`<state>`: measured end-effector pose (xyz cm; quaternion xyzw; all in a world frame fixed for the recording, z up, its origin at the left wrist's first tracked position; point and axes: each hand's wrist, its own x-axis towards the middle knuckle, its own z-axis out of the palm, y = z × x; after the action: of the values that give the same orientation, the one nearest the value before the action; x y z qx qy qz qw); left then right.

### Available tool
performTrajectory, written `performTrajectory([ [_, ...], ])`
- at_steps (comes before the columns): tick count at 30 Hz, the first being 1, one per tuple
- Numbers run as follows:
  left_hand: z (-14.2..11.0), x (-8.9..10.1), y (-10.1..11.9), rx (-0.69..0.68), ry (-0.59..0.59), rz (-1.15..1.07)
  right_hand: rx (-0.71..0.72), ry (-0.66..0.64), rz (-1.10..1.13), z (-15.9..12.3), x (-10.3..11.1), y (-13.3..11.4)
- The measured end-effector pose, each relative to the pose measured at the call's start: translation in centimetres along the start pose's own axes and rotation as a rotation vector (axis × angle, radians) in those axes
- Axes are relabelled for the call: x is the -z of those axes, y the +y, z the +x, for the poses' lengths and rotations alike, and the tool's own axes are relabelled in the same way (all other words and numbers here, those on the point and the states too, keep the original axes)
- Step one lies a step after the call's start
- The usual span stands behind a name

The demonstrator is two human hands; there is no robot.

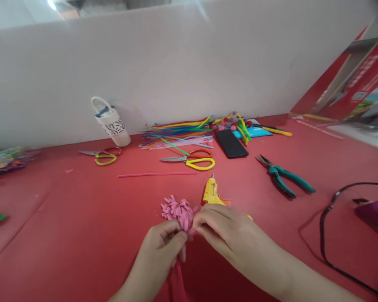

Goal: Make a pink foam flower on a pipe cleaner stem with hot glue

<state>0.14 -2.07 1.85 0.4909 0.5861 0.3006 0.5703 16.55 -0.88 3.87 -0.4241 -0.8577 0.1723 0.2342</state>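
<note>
My left hand [165, 241] and my right hand [222, 228] meet low in the middle, both pinched on a pink fringed foam flower [178, 211]. Its frilly head sticks up between my fingertips and a pink strip [179, 281] trails down from my left hand. A yellow glue gun [212, 192] lies on the red table just behind my right hand, partly hidden by it.
Behind lie yellow-handled scissors [192, 161], a second pair [102, 156], a pink stick [157, 174], coloured pipe cleaners [179, 134], a black phone [231, 143], teal pliers [285, 177] and a small white bag [111, 122]. A black cable [326, 226] and purple device [376, 214] sit right.
</note>
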Motion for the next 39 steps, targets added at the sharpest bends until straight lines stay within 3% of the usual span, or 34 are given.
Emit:
performTrajectory([
  [7, -0.1, -0.1, -0.1, 0.011, -0.010, 0.045, 0.017, 0.046, 0.002, -0.2, -0.4, 0.1],
  [12, -0.2, 0.1, -0.3, 0.137, -0.119, -0.209, 0.090, 0.232, 0.090, -0.5, -0.5, 0.1],
  [21, -0.6, 0.2, -0.6, 0.110, -0.172, -0.404, 0.110, 0.407, -0.038, -0.9, -1.9, -0.6],
  [39, -0.6, 0.2, -0.6, 0.087, -0.209, -0.402, 0.170, 0.431, -0.087, -1.0, -2.3, -0.2],
])
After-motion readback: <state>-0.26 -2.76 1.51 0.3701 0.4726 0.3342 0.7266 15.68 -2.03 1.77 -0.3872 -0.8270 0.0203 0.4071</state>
